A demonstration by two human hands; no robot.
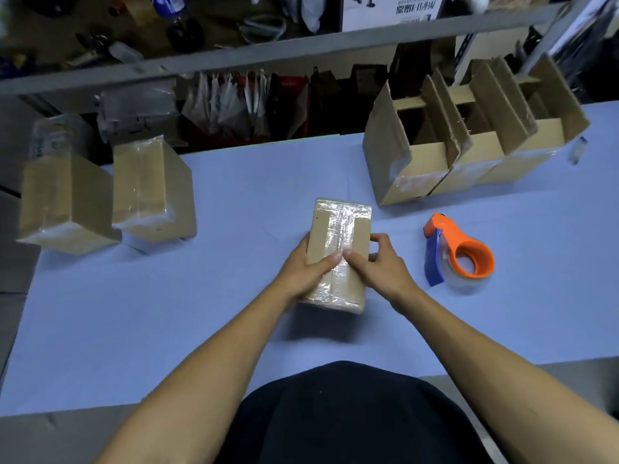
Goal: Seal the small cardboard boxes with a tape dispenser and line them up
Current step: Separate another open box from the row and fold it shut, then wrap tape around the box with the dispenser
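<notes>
Brown cardboard, glossy under clear tape: the small box (338, 252) lies mid-table, seam up. The left hand (303, 267) and right hand (376, 262) clasp its sides, thumbs pressing along the strip, likely to bond the tape. The orange tape dispenser (457, 251) rests just to the right, within reach, untouched. 2 sealed boxes (107, 192) stand side by side at far left, probably the start of the row; open boxes (469, 135) wait at far right. The table (234, 329) wears pale blue cloth; cluttered shelving (234, 51) rises behind.
</notes>
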